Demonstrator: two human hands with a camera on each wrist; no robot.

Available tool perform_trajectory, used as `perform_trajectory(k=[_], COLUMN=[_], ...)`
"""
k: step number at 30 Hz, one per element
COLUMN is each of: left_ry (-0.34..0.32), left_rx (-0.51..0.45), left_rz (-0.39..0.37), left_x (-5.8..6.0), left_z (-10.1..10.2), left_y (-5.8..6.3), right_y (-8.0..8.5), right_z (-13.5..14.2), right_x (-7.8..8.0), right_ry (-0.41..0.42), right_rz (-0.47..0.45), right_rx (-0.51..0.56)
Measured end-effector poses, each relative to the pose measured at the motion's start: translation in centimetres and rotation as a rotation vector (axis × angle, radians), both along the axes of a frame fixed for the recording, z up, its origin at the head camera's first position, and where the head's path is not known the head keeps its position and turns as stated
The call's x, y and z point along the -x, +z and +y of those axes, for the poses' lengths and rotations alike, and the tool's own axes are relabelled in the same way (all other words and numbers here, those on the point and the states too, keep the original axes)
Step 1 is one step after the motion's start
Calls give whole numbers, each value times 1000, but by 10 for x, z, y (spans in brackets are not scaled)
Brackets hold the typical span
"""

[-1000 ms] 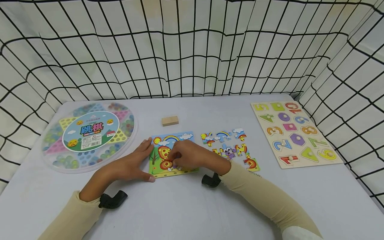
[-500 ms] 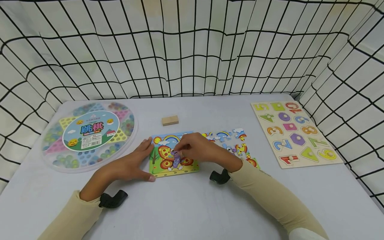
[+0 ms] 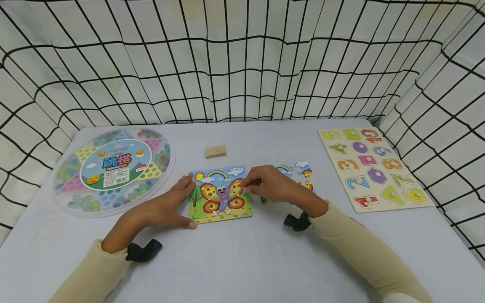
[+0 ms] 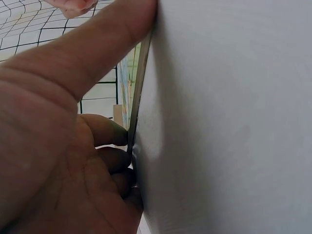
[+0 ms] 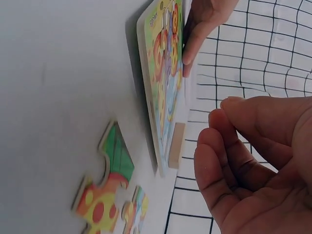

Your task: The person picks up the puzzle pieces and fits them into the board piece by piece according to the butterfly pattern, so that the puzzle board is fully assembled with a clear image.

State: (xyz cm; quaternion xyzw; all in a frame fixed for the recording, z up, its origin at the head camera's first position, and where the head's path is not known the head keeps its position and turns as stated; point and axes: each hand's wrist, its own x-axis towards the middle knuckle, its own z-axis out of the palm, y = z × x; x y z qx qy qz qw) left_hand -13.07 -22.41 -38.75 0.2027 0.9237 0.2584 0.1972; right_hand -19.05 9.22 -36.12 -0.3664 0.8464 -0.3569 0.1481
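On the table lies a jigsaw puzzle board (image 3: 221,194) with a butterfly picture. My left hand (image 3: 166,206) rests at its left side, fingers by the far corner and thumb by the near corner. In the left wrist view the fingertips (image 4: 114,134) touch the board's edge. Beside the board's right edge hovers my right hand (image 3: 270,184), its fingers curled and thumb against index finger; I see nothing between them. Loose puzzle pieces (image 3: 305,170) lie right of it, partly hidden by that hand. A green-and-orange piece (image 5: 119,161) shows in the right wrist view.
A small wooden block (image 3: 215,152) lies behind the puzzle board. At the left is a round, clear-lidded Chinese checkers set (image 3: 115,164). A wooden number-and-shape board (image 3: 401,207) lies at the right. Black netting (image 3: 246,75) and white cloth stand around the table.
My right hand has moved right, from over the butterfly picture to the board's right edge, uncovering the picture and covering some loose pieces. The left hand has stayed in place.
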Motion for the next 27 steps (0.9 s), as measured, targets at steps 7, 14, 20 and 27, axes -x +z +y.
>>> perform_trajectory(k=[7,14,20,27], left_ry=[-7,9,4,3], left_rx=[0,13,9,16], left_rz=[-6,-8,6,-11], left_x=[0,-3,-3,-2], left_z=[0,-1,0,1], left_y=[2,4,4,4], right_y=[1,-3,-5,-8], right_z=[25,54,87,118], right_x=[-1,-6,-12,-19], right_ry=[-23,-72,-116,-206], right_rz=[15,8,31,-16], right_rx=[11,-3,-31,-53])
